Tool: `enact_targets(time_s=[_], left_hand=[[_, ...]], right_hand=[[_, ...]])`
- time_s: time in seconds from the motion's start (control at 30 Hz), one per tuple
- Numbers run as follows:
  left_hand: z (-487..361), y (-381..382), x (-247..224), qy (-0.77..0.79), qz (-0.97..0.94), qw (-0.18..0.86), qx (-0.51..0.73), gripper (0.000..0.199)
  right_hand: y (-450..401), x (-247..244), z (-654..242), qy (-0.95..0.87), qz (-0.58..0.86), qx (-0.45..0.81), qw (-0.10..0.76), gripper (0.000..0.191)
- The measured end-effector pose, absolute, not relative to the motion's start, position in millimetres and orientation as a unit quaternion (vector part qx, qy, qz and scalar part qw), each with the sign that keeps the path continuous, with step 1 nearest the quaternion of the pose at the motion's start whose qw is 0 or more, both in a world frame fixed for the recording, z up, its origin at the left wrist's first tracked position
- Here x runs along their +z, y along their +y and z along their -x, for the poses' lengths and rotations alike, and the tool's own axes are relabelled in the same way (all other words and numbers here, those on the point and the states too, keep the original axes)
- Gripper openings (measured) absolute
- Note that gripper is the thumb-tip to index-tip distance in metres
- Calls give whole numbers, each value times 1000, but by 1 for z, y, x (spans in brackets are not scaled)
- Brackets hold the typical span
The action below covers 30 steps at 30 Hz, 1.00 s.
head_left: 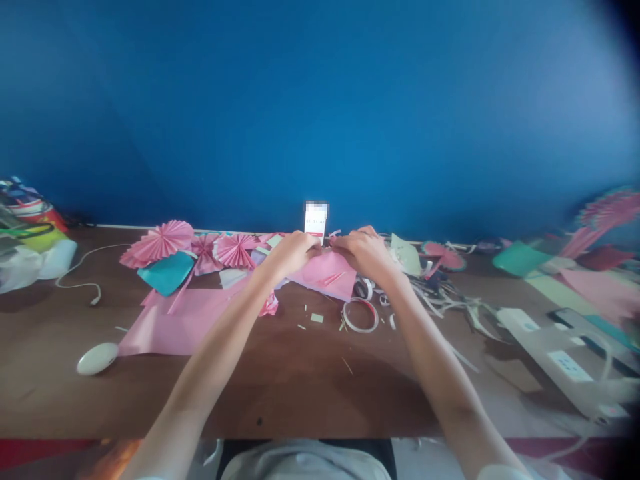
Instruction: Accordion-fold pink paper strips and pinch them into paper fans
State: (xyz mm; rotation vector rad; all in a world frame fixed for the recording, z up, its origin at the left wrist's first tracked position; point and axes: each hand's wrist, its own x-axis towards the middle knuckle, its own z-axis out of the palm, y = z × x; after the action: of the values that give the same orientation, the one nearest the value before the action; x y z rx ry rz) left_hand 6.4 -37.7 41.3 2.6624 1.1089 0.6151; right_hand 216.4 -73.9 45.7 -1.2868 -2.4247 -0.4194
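A piece of pink paper (327, 272) hangs between my hands at the middle of the table, its lower part spread toward me. At its upper left edge, the fingers of my left hand (299, 248) are closed on it. My right hand (364, 249) pinches the upper right edge with bent fingers. The fingertips are partly hidden, so how the edge lies in them cannot be made out. A phone with a lit screen (315, 220) stands just behind my hands. Closer to me lies a roll of tape (360, 316) with small paper scraps around it.
Folded pink paper fans (237, 251) and a teal paper piece (166, 272) lie at the left, above a pink sheet (173, 323). A white oval object (97, 359) rests nearby. Paper strips (453, 300) and a power strip (565, 363) occupy the right. A blue wall (320, 107) rises behind.
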Motion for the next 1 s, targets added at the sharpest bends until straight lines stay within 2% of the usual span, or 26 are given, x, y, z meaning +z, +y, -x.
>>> enact_targets(time_s=[0.13,0.37,0.53,0.73,1.0], left_hand=[[-8,-40,42,382,-900,63,201,23],[-9,-44,43,379,-903,86,182,24],[-6,-40,39,400,-897,56,178,24],[0,-38,37,408,-899,39,156,36],[4,-37,39,395,-902,59,165,30]], right_hand=[[-76,41,-207,-858,456,-156,180,22],[-74,42,-212,-851,477,-139,172,24],[-72,44,-221,-841,491,-134,184,25],[-70,44,-229,-830,508,-136,187,28],[-77,50,-222,-823,524,-147,163,30]])
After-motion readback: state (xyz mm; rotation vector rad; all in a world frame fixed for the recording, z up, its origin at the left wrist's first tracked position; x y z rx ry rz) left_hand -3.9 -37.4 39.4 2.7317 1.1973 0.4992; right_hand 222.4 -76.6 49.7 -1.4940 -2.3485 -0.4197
